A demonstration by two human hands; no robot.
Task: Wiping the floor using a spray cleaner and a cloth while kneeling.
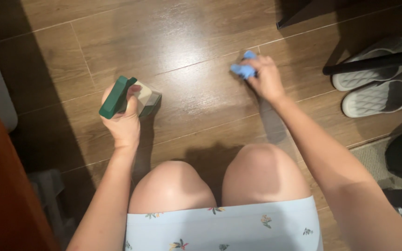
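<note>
Left hand (pixel 124 122) grasps green-capped plastic spray bottle (pixel 131 98); right hand (pixel 267 80) clenches crumpled blue cloth (pixel 244 69) against glossy wooden floor (pixel 187 42). Overspray risks slippery film.

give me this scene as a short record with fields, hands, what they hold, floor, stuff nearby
left hand: left hand gripping a spray bottle with a green trigger head, held above the floor
right hand: right hand pressing a blue cloth onto the floor
floor: brown wood-look floor, glossy sheen near the cloth
posture: crouching, bare knees in view
nearby: pair of grey slippers to the right, dark pole lying across them
</note>
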